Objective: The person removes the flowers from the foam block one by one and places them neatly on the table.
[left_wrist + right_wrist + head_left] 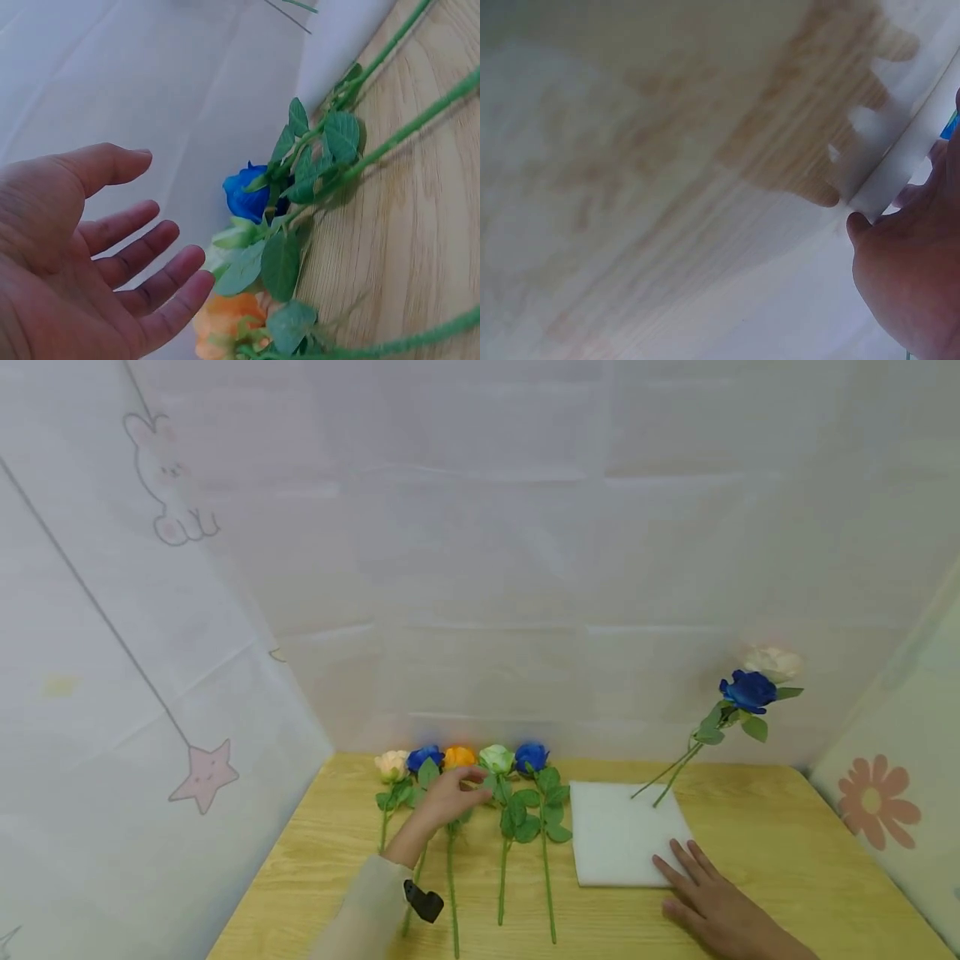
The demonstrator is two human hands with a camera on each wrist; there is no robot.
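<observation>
My left hand point(452, 797) hovers over a row of artificial roses, its fingers loosely bent and nothing in them. Closest to it are an orange rose point(460, 757) and a pale green rose point(496, 758); in the left wrist view the palm point(67, 262) faces up beside the blooms. My right hand point(712, 897) rests with spread fingers on the near right corner of a white foam block point(618, 852). Two stems stand tilted in that block, bearing a dark blue rose point(750, 692) and a cream rose point(776, 663).
Also in the row lie a peach rose point(392, 766), a blue rose point(426, 757) at left, and another blue rose point(532, 756) beside the foam. Their green stems point toward the near edge of the wooden table point(300, 877). A pale sheet wall point(480, 568) rises behind.
</observation>
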